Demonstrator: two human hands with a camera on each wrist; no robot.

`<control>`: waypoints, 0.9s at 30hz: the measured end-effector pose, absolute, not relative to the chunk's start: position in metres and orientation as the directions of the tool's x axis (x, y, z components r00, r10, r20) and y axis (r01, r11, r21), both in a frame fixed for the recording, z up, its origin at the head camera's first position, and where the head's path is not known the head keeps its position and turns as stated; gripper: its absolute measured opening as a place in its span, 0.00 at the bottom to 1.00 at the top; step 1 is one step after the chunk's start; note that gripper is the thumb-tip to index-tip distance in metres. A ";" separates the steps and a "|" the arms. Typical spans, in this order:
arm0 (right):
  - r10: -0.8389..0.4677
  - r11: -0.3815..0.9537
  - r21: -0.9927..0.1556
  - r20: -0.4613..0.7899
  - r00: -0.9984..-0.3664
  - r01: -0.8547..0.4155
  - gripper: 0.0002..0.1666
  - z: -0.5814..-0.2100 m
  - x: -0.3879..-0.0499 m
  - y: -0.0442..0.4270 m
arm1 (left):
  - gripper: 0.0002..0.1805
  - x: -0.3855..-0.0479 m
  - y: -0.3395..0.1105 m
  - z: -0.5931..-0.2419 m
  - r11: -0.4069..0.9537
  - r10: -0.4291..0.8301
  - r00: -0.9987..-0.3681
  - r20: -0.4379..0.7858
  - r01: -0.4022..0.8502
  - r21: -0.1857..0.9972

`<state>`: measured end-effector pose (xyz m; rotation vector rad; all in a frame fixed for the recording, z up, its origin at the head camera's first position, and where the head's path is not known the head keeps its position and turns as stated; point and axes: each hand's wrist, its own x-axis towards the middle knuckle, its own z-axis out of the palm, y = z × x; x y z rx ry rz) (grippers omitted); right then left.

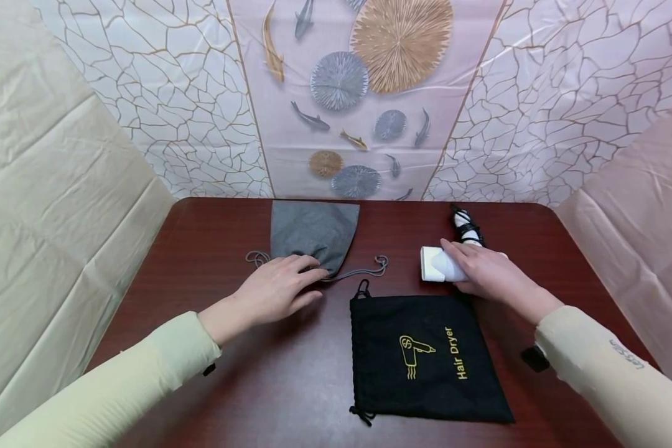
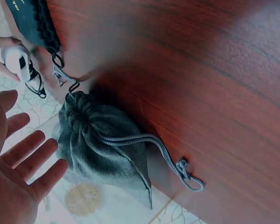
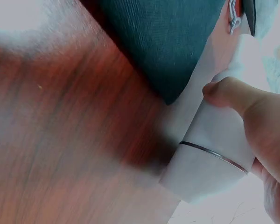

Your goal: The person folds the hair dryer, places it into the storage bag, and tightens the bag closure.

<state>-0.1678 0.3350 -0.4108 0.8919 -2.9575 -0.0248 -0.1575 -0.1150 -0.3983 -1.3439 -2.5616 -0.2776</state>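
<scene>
A white hair dryer (image 1: 443,265) lies at the back right, its handle wrapped in a black cord (image 1: 470,231). My right hand (image 1: 490,270) grips its barrel from above; in the right wrist view the thumb presses along the white barrel (image 3: 214,126). A grey drawstring pouch (image 1: 313,230) lies at the back, left of centre, its gathered mouth toward me. Over that mouth hovers my left hand (image 1: 274,287), fingers extended; in the left wrist view the hand (image 2: 18,163) is beside the pouch (image 2: 107,140), holding nothing.
A black drawstring bag (image 1: 425,392) printed "Hair Dryer" lies flat at the front, right of centre, on the dark red table (image 1: 246,398). The pouch's grey cords (image 1: 364,271) spread to both sides. Patterned cloth (image 1: 201,106) hangs behind the table's back edge.
</scene>
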 end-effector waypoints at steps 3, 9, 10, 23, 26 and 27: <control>-0.614 0.789 0.035 0.094 -0.784 -0.614 0.53 -0.408 -0.161 0.333 | 0.20 -0.159 -0.117 -0.396 0.566 0.782 -0.558 0.279 0.822 0.060; -0.728 0.677 0.074 0.216 -0.651 -0.732 0.56 -0.404 -0.148 0.326 | 0.20 -0.160 -0.120 -0.391 0.567 0.783 -0.564 0.264 0.821 0.071; -0.741 0.660 0.082 0.235 -0.629 -0.746 0.56 -0.403 -0.145 0.324 | 0.20 -0.161 -0.120 -0.390 0.566 0.783 -0.562 0.267 0.822 0.071; -0.854 0.470 0.158 0.332 -0.401 -0.869 0.55 -0.393 -0.117 0.288 | 0.27 -0.169 -0.120 -0.371 0.581 0.778 -0.576 0.251 0.811 0.061; -0.871 0.433 0.184 0.339 -0.356 -0.882 0.51 -0.394 -0.109 0.278 | 0.29 -0.172 -0.119 -0.368 0.568 0.788 -0.560 0.254 0.822 0.049; -0.877 0.419 0.190 0.338 -0.342 -0.888 0.47 -0.394 -0.107 0.275 | 0.30 -0.173 -0.118 -0.367 0.563 0.791 -0.554 0.258 0.825 0.047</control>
